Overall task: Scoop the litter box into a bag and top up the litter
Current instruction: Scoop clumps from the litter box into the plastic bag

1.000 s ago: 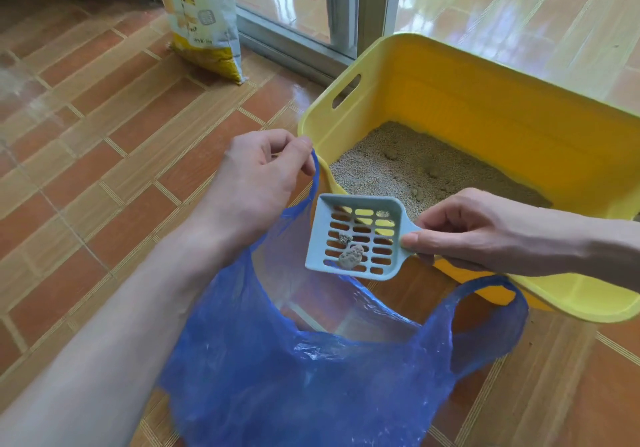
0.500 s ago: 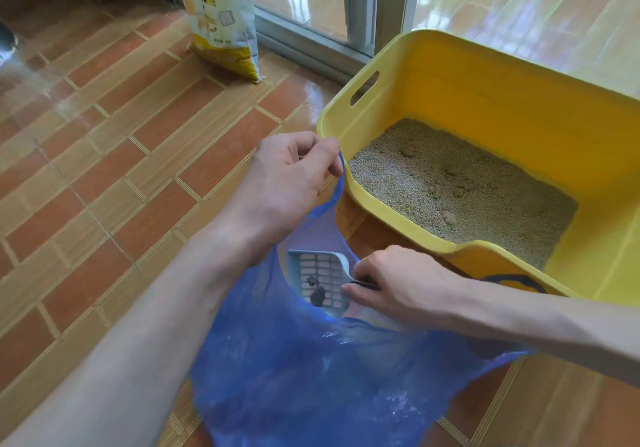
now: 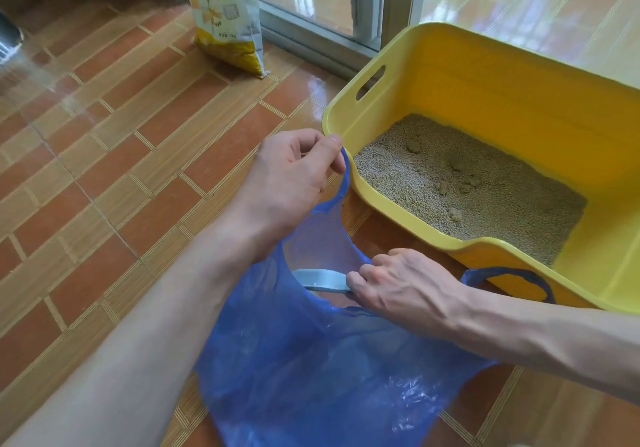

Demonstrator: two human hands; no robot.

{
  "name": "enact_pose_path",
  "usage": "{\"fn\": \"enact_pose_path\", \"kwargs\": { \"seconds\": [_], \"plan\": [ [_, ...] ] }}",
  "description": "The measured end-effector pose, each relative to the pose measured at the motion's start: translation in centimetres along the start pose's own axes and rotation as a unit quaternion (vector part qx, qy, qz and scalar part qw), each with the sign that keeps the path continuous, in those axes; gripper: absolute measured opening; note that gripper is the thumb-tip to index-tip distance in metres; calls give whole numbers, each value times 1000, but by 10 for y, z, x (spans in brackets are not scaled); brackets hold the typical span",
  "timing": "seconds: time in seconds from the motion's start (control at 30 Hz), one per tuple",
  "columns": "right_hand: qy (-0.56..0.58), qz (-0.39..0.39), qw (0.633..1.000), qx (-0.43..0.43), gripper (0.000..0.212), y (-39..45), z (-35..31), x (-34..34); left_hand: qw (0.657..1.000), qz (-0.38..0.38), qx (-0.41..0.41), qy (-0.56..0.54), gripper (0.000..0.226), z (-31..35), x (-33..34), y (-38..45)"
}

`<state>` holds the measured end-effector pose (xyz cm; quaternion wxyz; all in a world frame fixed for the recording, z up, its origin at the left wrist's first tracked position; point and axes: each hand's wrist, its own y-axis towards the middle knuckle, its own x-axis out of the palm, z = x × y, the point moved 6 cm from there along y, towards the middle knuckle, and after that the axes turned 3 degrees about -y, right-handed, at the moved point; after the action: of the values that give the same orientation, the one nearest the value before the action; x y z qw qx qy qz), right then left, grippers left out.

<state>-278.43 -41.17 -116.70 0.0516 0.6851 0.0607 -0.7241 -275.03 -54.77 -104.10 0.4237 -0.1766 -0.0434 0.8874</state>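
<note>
A blue plastic bag (image 3: 311, 370) stands open on the tiled floor in front of me. My left hand (image 3: 291, 183) pinches one bag handle and lifts it beside the corner of the yellow litter box (image 3: 502, 76). My right hand (image 3: 398, 284) grips the handle of the pale blue scoop (image 3: 318, 280), which is turned on edge inside the bag's mouth; its contents are hidden. Beige litter (image 3: 467, 183) with a few clumps covers the bottom of the box. The bag's other handle (image 3: 509, 277) hangs loose by the box's front wall.
A yellow and white litter sack (image 3: 225, 21) stands at the back, against the sliding door frame (image 3: 388, 7). Orange tiled floor (image 3: 121, 156) spreads to the left. A dark object (image 3: 8, 38) sits at the far left edge.
My right hand has carried the scoop with its clumps from above the bag down into the bag's mouth and turned it on edge. My left hand keeps holding the handle.
</note>
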Motion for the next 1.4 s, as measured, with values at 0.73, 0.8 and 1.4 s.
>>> {"fn": "enact_pose_path", "kwargs": {
  "seconds": [0.73,0.8,1.4],
  "plan": [
    [154,-46,913,374,57,-115,170,-87,999,36,13,27,37,-14,4,14],
    [137,-67,893,423,51,-128,188,-68,999,36,12,31,37,-14,5,14],
    [303,-168,793,501,42,-137,203,13,999,36,1,16,37,-18,6,17]
  ]
}}
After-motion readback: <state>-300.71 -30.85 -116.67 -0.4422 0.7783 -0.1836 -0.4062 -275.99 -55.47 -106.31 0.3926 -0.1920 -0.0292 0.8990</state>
